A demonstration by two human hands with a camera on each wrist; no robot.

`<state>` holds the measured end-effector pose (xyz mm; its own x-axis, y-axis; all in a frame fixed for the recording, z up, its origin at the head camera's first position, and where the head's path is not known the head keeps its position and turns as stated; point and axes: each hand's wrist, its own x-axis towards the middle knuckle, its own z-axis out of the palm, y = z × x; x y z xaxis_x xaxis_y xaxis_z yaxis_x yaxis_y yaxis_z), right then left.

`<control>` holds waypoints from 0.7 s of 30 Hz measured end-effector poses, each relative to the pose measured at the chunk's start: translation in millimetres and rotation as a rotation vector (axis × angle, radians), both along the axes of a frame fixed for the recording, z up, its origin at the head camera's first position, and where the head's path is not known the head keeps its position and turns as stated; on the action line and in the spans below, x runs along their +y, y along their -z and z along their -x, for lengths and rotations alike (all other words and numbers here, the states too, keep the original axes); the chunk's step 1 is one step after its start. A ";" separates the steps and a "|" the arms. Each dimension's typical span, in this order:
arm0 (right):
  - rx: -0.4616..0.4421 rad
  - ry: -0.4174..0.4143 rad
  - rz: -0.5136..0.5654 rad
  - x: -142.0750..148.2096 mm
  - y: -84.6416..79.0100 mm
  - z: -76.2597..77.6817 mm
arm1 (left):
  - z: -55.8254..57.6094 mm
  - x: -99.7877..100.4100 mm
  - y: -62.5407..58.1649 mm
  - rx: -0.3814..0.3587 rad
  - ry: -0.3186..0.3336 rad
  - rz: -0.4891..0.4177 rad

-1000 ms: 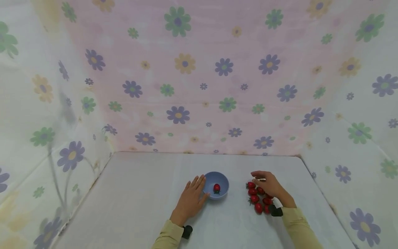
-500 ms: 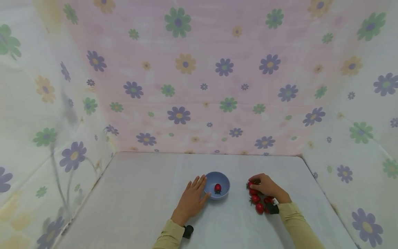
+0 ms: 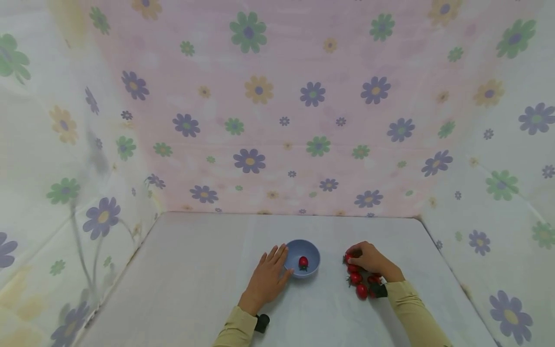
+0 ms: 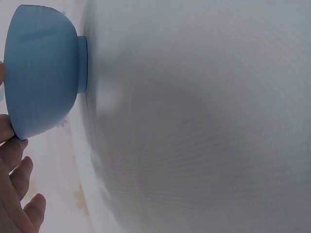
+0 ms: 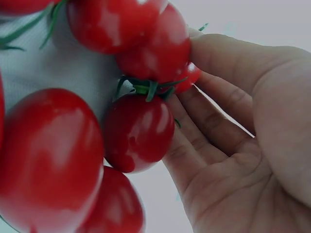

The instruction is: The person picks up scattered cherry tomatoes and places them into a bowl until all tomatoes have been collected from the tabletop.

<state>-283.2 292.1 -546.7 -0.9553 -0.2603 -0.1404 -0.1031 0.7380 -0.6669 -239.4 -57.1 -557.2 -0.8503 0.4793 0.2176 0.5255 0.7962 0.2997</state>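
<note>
Pinching tomato [image 3: 348, 259] with right hand [image 3: 370, 259], stem [image 3: 344, 260] leftward, long axis obscured, left hand [image 3: 265, 280] straight-fingered against bowl [image 3: 312, 254]

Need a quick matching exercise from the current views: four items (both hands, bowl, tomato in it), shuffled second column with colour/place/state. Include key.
Column 1
1. Left hand
2. Bowl
3. Lone tomato
4. Right hand

Column 2
A. Inside the bowl
B. Fingers on a tomato in the tomato cluster
C. Touching the bowl's rim from outside
D. Blue

Pairs
1-C
2-D
3-A
4-B
</note>
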 end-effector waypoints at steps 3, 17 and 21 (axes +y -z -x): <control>0.005 -0.012 0.002 -0.2 -0.8 0.3 | 0.6 -0.3 0.7 -0.004 -0.001 0.000; 0.045 0.009 0.022 -4.5 -0.6 -3.3 | 0.6 -0.3 0.3 -0.007 -0.001 0.001; 0.068 0.019 0.027 -5.0 1.8 -4.0 | 0.7 -0.3 0.6 -0.007 0.000 -0.001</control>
